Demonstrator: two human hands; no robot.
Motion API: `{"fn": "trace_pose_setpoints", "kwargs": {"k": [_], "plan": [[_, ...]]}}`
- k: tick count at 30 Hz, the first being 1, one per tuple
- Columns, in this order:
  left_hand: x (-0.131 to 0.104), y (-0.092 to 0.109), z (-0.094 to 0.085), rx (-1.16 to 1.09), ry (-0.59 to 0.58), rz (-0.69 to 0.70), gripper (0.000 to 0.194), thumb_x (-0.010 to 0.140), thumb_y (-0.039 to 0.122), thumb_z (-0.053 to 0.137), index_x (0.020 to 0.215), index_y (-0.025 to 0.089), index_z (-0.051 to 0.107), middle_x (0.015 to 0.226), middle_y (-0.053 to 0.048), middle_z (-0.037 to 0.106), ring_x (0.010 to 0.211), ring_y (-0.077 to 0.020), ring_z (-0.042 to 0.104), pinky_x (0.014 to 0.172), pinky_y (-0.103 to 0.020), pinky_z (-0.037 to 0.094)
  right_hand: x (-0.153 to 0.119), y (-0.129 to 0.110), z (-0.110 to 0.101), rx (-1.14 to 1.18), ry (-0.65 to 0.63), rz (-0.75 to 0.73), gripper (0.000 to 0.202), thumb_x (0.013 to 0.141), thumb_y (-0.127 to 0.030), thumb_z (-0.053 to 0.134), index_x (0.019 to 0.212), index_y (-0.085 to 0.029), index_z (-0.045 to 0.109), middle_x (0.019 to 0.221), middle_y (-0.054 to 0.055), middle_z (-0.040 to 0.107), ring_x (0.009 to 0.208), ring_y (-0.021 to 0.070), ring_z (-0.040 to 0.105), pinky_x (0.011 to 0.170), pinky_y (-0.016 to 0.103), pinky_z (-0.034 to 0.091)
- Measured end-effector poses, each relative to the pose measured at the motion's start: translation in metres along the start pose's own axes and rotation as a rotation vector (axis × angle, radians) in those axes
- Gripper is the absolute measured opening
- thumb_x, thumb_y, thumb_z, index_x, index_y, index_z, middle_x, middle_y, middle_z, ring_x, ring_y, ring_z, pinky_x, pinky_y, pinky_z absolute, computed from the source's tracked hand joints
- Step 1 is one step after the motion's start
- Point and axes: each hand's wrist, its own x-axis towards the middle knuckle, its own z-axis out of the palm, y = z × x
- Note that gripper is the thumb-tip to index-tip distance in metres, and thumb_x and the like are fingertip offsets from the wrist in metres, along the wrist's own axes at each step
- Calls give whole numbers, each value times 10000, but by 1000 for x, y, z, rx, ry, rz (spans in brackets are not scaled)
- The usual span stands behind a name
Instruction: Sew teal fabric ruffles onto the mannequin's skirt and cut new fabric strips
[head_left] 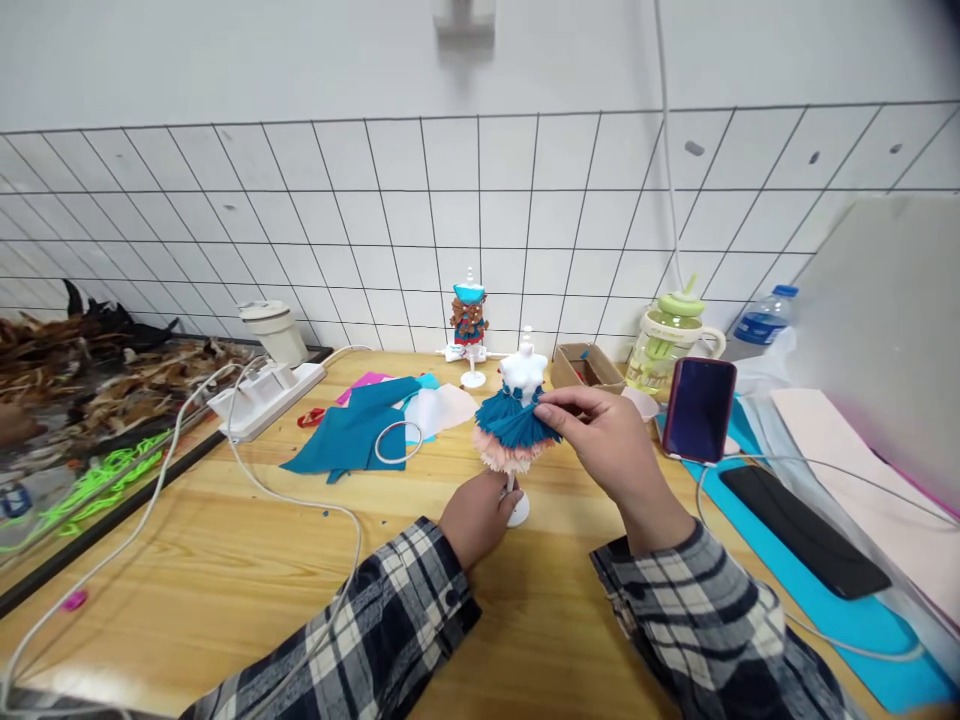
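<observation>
A small white doll dress form (525, 370) stands upright in front of me, wearing a ruffled skirt of teal (506, 420) over pale pink (501, 452). My left hand (478, 515) is closed around the form's stand, just above its round white base (519, 510). With thumb and index finger, my right hand (600, 430) pinches the right edge of the teal ruffle. Behind it is a second dress form (470, 320), dressed in turquoise, brown and red. Teal fabric (360, 430) lies to the left, with a white ring (400, 442) on it.
A power strip (262, 400) and white cables lie at left, beside a lidded cup (274, 330). A cardboard box (587, 368), a green-lidded jug (671, 340), a propped phone (700, 410) and a black phone (805, 530) on fabric sheets are at right.
</observation>
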Motion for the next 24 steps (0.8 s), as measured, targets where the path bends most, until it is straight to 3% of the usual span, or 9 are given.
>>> {"fn": "trace_pose_setpoints", "kwargs": {"k": [8, 14, 24], "plan": [[0, 0, -2, 28, 0, 1, 202, 894, 322, 464, 948, 192, 608, 929, -82, 680, 858, -216, 623, 724, -297, 427, 0, 3, -1, -56, 4, 2, 281, 726, -347, 720, 962, -194, 712, 747, 35, 707, 621, 152, 597, 578, 274, 468], [0, 2, -3, 32, -12, -1, 197, 891, 307, 469, 960, 186, 609, 945, -89, 681, 870, -216, 625, 730, -295, 424, 0, -1, -4, -101, 0, -6, 172, 712, -341, 723, 765, -178, 707, 694, 26, 683, 584, 141, 565, 537, 258, 425], [-1, 2, 0, 41, -1, 13, 188, 893, 297, 475, 982, 191, 601, 951, -86, 682, 887, -229, 631, 741, -307, 433, 1, 2, -1, -247, 16, -34, 175, 753, -356, 668, 787, -193, 720, 701, 20, 682, 562, 131, 531, 526, 255, 385]]}}
